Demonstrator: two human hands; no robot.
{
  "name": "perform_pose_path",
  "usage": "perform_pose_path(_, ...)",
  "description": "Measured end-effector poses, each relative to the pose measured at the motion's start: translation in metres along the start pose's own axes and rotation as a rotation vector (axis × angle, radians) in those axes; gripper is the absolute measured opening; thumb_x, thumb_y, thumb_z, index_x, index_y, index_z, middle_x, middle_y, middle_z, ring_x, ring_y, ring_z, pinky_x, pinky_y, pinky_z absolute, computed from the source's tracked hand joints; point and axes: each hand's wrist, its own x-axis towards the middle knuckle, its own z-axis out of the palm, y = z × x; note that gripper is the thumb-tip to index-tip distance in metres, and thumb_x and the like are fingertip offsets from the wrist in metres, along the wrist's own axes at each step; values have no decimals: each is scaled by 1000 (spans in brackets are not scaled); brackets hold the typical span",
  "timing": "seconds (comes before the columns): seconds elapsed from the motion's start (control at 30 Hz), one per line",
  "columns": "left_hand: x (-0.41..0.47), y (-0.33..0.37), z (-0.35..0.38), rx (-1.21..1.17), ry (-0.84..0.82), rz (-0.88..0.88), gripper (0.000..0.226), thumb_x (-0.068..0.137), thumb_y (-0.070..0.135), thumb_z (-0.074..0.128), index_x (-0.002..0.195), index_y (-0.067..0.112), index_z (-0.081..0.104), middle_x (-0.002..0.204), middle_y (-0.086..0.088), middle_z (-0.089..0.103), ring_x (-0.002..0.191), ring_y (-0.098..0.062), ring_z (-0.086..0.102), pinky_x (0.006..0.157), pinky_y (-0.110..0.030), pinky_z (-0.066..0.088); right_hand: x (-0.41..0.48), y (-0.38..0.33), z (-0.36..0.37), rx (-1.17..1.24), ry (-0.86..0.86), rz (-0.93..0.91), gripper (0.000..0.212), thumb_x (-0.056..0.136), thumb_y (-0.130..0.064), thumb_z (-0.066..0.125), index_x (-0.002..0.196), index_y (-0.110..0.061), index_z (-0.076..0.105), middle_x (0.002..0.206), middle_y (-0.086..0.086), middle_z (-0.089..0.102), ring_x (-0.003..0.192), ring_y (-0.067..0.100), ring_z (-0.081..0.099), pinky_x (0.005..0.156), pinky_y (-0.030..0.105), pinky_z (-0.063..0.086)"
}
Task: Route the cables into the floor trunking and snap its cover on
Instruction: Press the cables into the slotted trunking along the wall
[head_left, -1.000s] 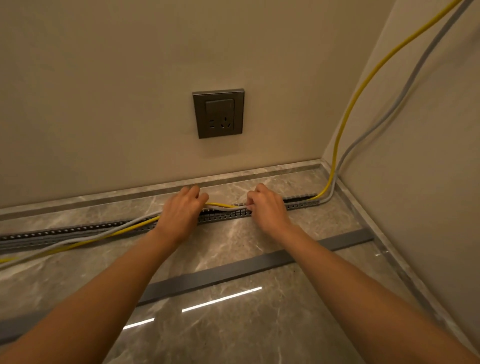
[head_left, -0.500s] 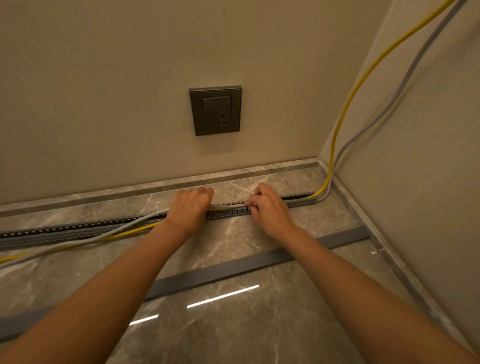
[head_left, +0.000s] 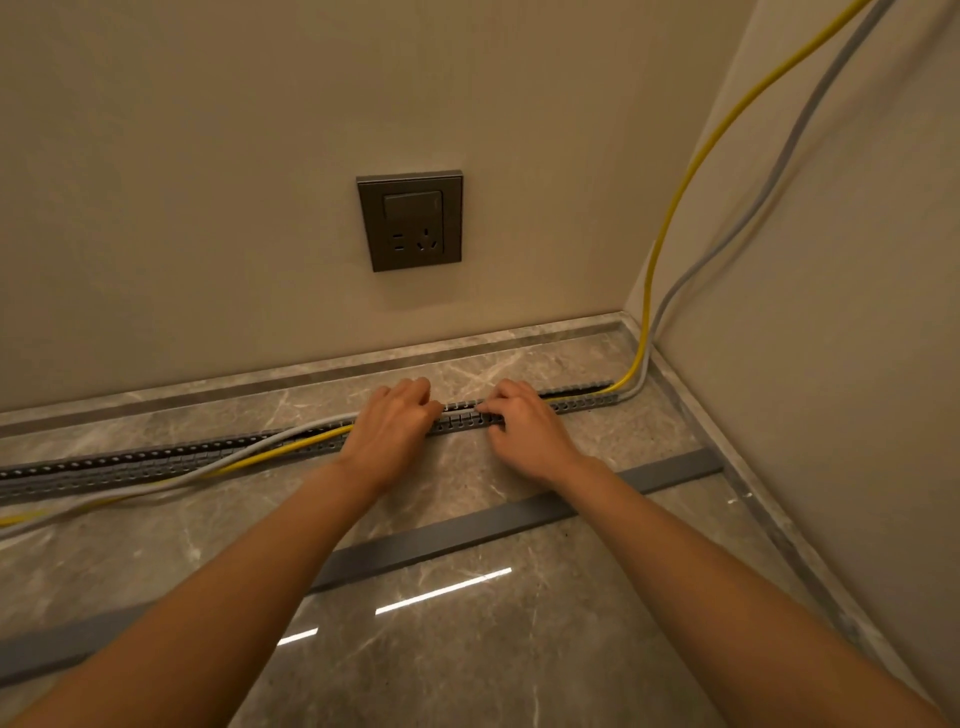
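Observation:
A slotted grey trunking channel (head_left: 156, 460) runs across the marble floor along the back wall. A yellow cable (head_left: 691, 171) and a grey cable (head_left: 779, 161) come down the right wall and enter the channel at the corner. Left of my hands both cables lie outside the channel, curving over its front edge. My left hand (head_left: 387, 434) and my right hand (head_left: 522, 426) press fingertips down on the cables at the channel, a short gap between them. The cables under the fingers are hidden. The flat grey cover strip (head_left: 467, 535) lies loose on the floor, nearer to me.
A dark wall socket with a switch (head_left: 410, 221) sits on the back wall above my hands. A marble skirting (head_left: 311, 371) borders the floor at both walls. The right wall (head_left: 831, 364) meets the back wall in a corner close to the channel's end.
Both hands have shifted slightly along the channel, and the stretch of cable between them has sunk down into the slots. The view has tilted a little.

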Motion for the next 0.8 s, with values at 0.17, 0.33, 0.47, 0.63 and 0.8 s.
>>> perform_pose_path(0.17, 6, 15, -10, -28, -180, -75, 20, 94, 15, 52, 104, 4, 64, 101, -13, 65, 91, -29, 62, 73, -36, 51, -7, 3, 2, -53, -6, -72, 39, 87, -8, 48, 125, -3, 53, 118, 11, 52, 113, 23, 44, 99, 31, 36)
perform_pose_path(0.33, 9, 15, -8, -18, -265, -102, 26, 99, 15, 41, 120, 7, 53, 117, -12, 59, 101, -28, 60, 83, -36, 49, -13, 11, 0, -159, 54, -93, 34, 84, -7, 48, 116, 1, 57, 117, 16, 57, 110, 30, 51, 100, 39, 38)
perform_pose_path(0.47, 16, 25, -8, -68, -232, -62, 31, 97, 10, 43, 128, 9, 46, 121, -11, 53, 103, -29, 59, 82, -36, 48, -5, 7, -4, -135, 31, -40, 31, 85, -11, 49, 111, 0, 62, 112, 13, 58, 106, 28, 52, 98, 38, 38)
perform_pose_path(0.63, 22, 31, -6, -159, -235, -149, 28, 96, 9, 46, 122, 7, 56, 117, -12, 56, 104, -27, 55, 86, -35, 46, 5, 5, -10, -149, -79, 12, 30, 84, -14, 50, 106, -1, 65, 109, 13, 55, 106, 29, 48, 93, 40, 39)
perform_pose_path(0.8, 31, 32, -12, -192, -285, -199, 22, 94, 6, 47, 113, 5, 58, 116, -15, 59, 102, -31, 58, 82, -37, 48, 3, 9, -20, -147, -124, -43, 32, 82, -8, 50, 111, -3, 62, 112, 16, 59, 108, 32, 51, 94, 38, 38)
